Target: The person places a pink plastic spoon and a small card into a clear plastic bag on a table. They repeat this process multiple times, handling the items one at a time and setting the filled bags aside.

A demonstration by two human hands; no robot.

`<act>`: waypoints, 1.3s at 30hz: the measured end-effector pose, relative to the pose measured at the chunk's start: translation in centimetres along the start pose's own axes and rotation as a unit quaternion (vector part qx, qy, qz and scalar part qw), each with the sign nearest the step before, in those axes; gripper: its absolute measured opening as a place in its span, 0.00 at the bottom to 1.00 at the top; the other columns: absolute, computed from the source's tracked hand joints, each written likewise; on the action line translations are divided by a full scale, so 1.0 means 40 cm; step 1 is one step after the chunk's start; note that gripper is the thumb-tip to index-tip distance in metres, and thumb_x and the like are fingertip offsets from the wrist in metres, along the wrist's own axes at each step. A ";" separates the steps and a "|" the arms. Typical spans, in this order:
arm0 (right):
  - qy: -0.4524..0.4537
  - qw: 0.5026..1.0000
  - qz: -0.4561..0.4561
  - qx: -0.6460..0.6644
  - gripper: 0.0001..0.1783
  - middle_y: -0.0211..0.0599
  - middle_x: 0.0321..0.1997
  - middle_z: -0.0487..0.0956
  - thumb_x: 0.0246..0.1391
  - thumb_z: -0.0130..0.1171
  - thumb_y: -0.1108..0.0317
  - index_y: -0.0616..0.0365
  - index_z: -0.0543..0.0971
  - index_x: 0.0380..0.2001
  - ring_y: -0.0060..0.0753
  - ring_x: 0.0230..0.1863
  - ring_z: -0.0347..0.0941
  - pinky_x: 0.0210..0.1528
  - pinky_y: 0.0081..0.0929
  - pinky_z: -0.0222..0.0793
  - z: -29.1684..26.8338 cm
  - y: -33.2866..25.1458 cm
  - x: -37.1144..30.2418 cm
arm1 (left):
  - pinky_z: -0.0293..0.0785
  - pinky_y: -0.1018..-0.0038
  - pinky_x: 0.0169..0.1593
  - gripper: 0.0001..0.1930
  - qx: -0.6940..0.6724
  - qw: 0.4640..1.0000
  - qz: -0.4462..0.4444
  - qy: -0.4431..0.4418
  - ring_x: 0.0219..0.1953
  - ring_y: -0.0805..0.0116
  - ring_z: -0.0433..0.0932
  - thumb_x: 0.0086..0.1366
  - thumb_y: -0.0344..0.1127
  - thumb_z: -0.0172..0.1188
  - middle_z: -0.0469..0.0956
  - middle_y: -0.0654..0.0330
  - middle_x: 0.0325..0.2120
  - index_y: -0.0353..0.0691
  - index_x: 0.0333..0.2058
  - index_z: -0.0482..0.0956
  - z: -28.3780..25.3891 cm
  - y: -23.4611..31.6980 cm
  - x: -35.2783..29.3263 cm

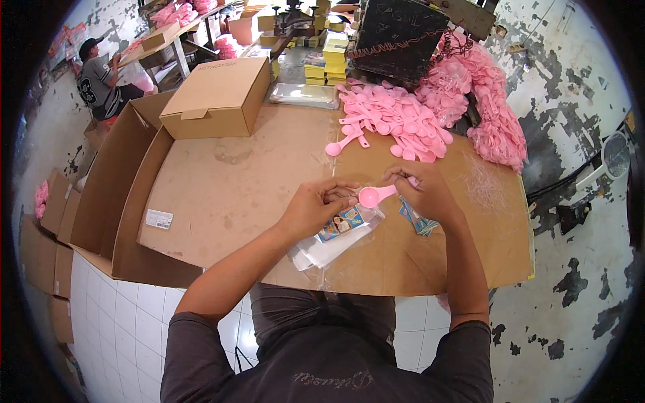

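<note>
My right hand (424, 191) is closed round the handle of a pink measuring spoon (370, 197). Its round bowl points left, close to the fingertips of my left hand (317, 207). That left hand pinches the upper edge of a clear plastic bag (349, 243), which lies slanted over the cardboard near the table's front edge. A colourful printed card (341, 224) shows at the bag's upper part; whether it lies inside or on top, I cannot tell. Under and beside my right hand sits a small stack of similar cards (420, 223), partly hidden by the wrist.
A heap of pink spoons (396, 121) lies at the back right, with bagged pink spoons (494, 101) beyond. A closed carton (215, 97) and an open box (111, 195) stand left. Clear bags (304, 96) and yellow card stacks (335, 57) sit behind. Another person (101, 80) sits far left.
</note>
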State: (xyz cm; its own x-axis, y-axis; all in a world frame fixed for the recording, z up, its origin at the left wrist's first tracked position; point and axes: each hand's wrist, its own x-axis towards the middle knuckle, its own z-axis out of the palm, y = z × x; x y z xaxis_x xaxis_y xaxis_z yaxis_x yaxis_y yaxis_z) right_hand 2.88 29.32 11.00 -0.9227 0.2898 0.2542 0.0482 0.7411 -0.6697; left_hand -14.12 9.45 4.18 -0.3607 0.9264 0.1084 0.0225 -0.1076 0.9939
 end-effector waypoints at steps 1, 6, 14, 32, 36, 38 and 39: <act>0.000 1.000 -0.001 0.000 0.06 0.38 0.34 0.83 0.61 0.59 0.76 0.63 0.83 0.38 0.28 0.32 0.78 0.36 0.28 0.73 0.003 -0.003 0.002 | 0.80 0.81 0.44 0.17 -0.010 1.000 -0.002 0.001 0.40 0.80 0.83 0.70 0.26 0.65 0.87 0.58 0.40 0.29 0.55 0.80 0.001 0.001 -0.002; -0.050 0.999 -0.005 0.002 0.11 0.42 0.43 0.84 0.65 0.56 0.71 0.63 0.83 0.46 0.28 0.40 0.79 0.45 0.28 0.73 0.026 -0.029 0.007 | 0.80 0.80 0.49 0.17 -0.035 0.999 -0.002 -0.020 0.44 0.77 0.84 0.70 0.26 0.64 0.86 0.57 0.43 0.29 0.56 0.79 0.000 -0.019 0.000; -0.144 0.850 -0.039 0.506 0.26 0.46 0.69 0.70 0.70 0.48 0.60 0.61 0.70 0.66 0.41 0.70 0.66 0.72 0.40 0.58 0.075 -0.082 0.032 | 0.80 0.75 0.52 0.14 -0.108 0.990 0.017 -0.085 0.45 0.75 0.84 0.73 0.31 0.62 0.86 0.58 0.44 0.31 0.54 0.79 -0.020 0.002 0.003; 0.082 0.979 -0.139 -0.122 0.04 0.40 0.35 0.82 0.59 0.64 0.73 0.61 0.84 0.37 0.39 0.33 0.79 0.38 0.33 0.73 -0.021 -0.243 -0.008 | 0.69 0.69 0.68 0.27 0.071 0.981 0.171 -0.054 0.62 0.66 0.76 0.69 0.32 0.64 0.76 0.55 0.62 0.35 0.65 0.71 0.008 0.110 -0.053; 0.076 0.991 -0.103 -0.048 0.05 0.41 0.34 0.81 0.60 0.64 0.73 0.62 0.83 0.38 0.39 0.31 0.78 0.35 0.30 0.72 -0.018 -0.252 -0.021 | 0.76 0.71 0.60 0.23 0.066 0.983 0.169 0.001 0.54 0.69 0.82 0.70 0.30 0.64 0.83 0.54 0.53 0.35 0.62 0.75 0.038 0.125 -0.053; 0.094 0.987 -0.115 -0.055 0.05 0.40 0.36 0.81 0.59 0.65 0.73 0.61 0.83 0.38 0.40 0.34 0.78 0.37 0.32 0.73 -0.007 -0.233 -0.030 | 0.79 0.73 0.56 0.20 0.033 0.990 0.140 -0.002 0.51 0.70 0.84 0.70 0.30 0.63 0.85 0.54 0.48 0.34 0.60 0.76 0.045 0.129 -0.053; 0.111 0.984 -0.127 -0.062 0.06 0.40 0.38 0.81 0.58 0.65 0.74 0.61 0.83 0.39 0.41 0.37 0.79 0.39 0.33 0.73 -0.002 -0.221 -0.032 | 0.80 0.74 0.54 0.18 0.024 0.991 0.128 -0.002 0.49 0.70 0.85 0.71 0.29 0.62 0.85 0.55 0.46 0.33 0.58 0.76 0.050 0.128 -0.052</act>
State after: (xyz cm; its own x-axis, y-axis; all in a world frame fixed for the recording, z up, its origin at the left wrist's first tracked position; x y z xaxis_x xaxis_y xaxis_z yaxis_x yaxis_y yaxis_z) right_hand 3.66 22.45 16.64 -0.8052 0.2017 0.5577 -0.1133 0.8707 -0.4785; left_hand -11.39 7.70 9.08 -0.3328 0.8726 0.3575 0.1573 -0.3224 0.9334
